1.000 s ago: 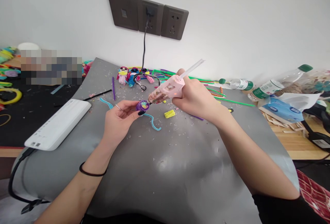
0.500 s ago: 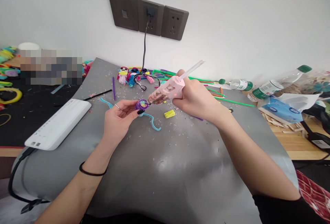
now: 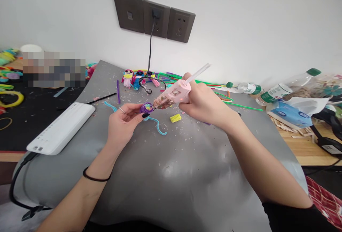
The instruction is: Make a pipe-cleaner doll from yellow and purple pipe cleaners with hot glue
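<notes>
On screen, my left hand (image 3: 120,122) pinches the purple roll (image 3: 145,109) above the table (image 3: 187,182); my right hand (image 3: 201,98) grips the glue gun (image 3: 175,93) at its rim. Winding looks done, gluing unfinished; the yellow bundle (image 3: 175,118) lies loose.

Handle of pink glue gun (image 3: 172,94) sits hidden inside right hand (image 3: 201,98); whether its tip touches purple piece (image 3: 143,108) is too small to tell. Far left, pixelation (image 3: 53,70) masks whatever lies there. Right edge cuts off red checked cloth (image 3: 322,200). Bottle label (image 3: 276,93) unreadable.
</notes>
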`<state>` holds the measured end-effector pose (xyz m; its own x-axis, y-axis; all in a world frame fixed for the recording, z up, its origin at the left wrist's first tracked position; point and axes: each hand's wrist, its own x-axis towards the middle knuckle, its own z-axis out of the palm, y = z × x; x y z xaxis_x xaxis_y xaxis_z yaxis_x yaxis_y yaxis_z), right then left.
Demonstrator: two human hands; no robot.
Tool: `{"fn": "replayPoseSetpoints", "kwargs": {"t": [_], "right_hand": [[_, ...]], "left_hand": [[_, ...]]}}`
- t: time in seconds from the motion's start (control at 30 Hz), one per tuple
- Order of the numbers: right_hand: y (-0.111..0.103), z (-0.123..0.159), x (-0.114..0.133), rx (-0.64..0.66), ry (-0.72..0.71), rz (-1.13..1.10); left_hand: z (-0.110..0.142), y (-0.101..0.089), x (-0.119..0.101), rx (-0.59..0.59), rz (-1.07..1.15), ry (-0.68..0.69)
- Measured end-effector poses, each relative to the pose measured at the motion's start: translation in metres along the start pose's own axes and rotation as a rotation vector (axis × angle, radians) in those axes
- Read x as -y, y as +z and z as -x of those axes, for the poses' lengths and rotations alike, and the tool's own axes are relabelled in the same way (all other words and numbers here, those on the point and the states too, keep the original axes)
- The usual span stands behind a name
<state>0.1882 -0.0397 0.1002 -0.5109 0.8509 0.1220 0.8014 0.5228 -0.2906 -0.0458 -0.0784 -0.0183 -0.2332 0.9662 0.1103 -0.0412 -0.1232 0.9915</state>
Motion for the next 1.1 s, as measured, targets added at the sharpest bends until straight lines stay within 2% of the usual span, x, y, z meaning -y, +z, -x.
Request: {"fn": "replayPoseSetpoints", "kwargs": {"t": [0.9,1.1], "right_hand": [[-0.0016,-0.0009,0.0042,-0.011,-0.079,-0.001],[-0.0034,-0.0014,0.0062,0.023,-0.065,-0.006]], "left_hand": [[-0.0004,-0.0003,-0.0003,-0.01,-0.007,0.002],[-0.0006,-0.0002,-0.0004,-0.004,0.007,0.006]]}}
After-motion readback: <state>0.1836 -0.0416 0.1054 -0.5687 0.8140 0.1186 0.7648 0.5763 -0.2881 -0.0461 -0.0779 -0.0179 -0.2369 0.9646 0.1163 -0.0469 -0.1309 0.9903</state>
